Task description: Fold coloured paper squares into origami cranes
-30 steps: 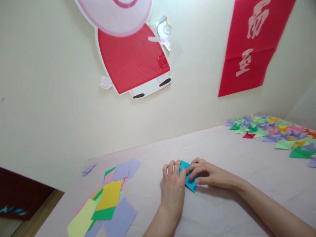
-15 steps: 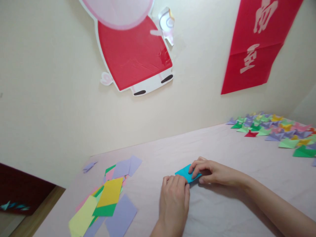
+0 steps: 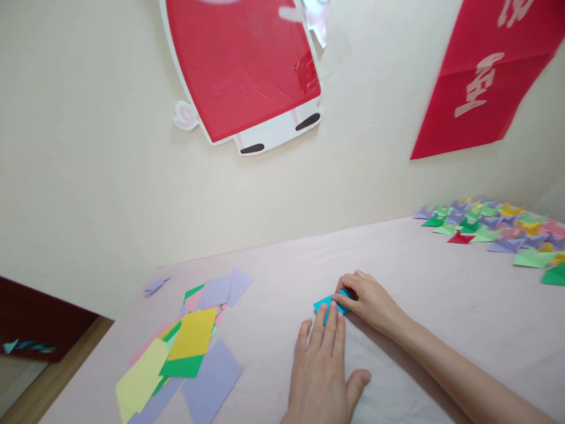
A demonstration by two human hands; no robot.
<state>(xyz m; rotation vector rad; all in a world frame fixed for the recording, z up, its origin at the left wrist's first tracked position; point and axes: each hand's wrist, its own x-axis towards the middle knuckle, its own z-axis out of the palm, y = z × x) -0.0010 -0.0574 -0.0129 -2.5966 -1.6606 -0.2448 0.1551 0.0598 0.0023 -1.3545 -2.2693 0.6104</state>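
Note:
A small folded piece of blue paper (image 3: 322, 302) lies on the pale cloth-covered surface (image 3: 273, 282), partly hidden under my fingers. My left hand (image 3: 321, 362) rests with its fingers stretched out and the thumb apart, fingertips pressing on the paper's near edge. From the right, my right hand (image 3: 364, 297) pinches the paper's right part between thumb and fingers. The exact folds are too small to make out.
Loose sheets of coloured paper (image 3: 194, 333) overlap on the left, with a small folded purple piece (image 3: 156, 287) behind them. Several folded paper figures (image 3: 498, 227) stand in rows at the far right. Behind the surface rises a wall (image 3: 273, 200) with a red banner (image 3: 485, 88).
My left hand has gone from curled fingers to stretched ones laid on the paper. My right hand has closed into a pinch at its right part. The view has shifted slightly.

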